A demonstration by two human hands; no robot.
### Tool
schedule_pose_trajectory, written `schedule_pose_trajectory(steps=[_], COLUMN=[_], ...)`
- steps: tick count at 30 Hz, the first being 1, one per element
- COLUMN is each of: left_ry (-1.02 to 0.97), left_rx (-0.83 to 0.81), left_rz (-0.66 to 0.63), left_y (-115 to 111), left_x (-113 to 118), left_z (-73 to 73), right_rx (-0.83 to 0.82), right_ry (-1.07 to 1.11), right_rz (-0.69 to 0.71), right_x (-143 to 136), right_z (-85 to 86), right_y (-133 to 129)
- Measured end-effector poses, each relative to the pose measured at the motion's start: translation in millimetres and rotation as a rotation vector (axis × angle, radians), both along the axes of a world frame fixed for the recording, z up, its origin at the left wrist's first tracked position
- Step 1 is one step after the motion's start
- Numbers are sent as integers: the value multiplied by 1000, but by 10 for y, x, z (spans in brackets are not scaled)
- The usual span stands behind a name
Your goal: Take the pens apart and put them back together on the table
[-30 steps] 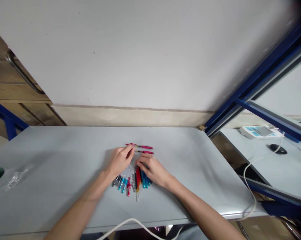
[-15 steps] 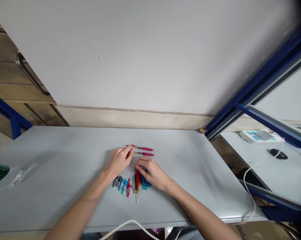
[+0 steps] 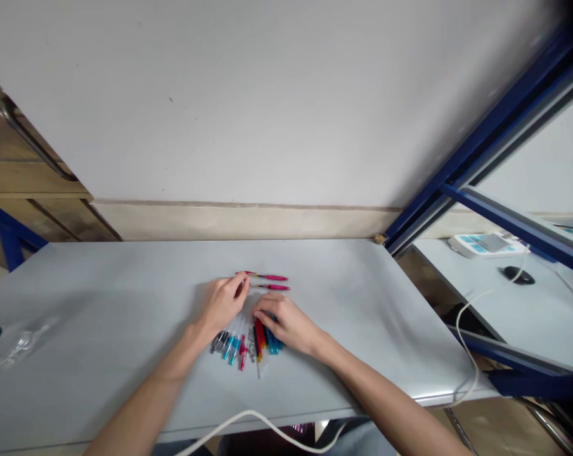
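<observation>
Two pink pens, an upper pink pen [image 3: 273,277] and a lower pink pen [image 3: 277,287], lie nearly side by side on the grey table. My left hand [image 3: 223,303] is closed at their left ends, its thumb and fingertips pinched on the lower one and covering its end. Closer to me lies a fan of clear pen barrels [image 3: 239,326] with black, blue and pink ends. Beside them are red pen refills [image 3: 260,332] and blue pen parts [image 3: 274,345]. My right hand [image 3: 284,320] is curled over these, fingertips together at the refills' far ends; what they grip is hidden.
The grey table [image 3: 125,354] meets a white wall at the back. Clear plastic wrapping [image 3: 25,342] with a green part lies at the left. A white cable [image 3: 248,413] crosses the front edge. Beyond the blue frame [image 3: 486,212] at right are a black mouse [image 3: 518,275] and a white device [image 3: 486,246].
The view has shifted slightly, moving everything a little left in the picture. Both hands keep nearly the same places and poses, and the pink pens lie as before.
</observation>
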State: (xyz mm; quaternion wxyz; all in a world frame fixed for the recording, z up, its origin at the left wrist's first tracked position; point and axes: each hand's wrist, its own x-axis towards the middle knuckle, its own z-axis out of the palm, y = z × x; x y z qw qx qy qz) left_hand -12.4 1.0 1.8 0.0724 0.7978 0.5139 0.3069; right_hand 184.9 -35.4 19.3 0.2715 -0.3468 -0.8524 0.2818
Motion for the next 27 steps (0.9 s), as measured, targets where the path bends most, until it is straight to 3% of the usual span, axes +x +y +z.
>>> schedule_pose_trajectory(steps=[27], left_ry=[28], left_rx=[-55], left_rz=[3], left_y=[-8], left_x=[22], left_z=[30], right_rx=[-49], right_ry=[13], right_rz=[-20], right_x=[-1], right_z=[62], right_y=[-30])
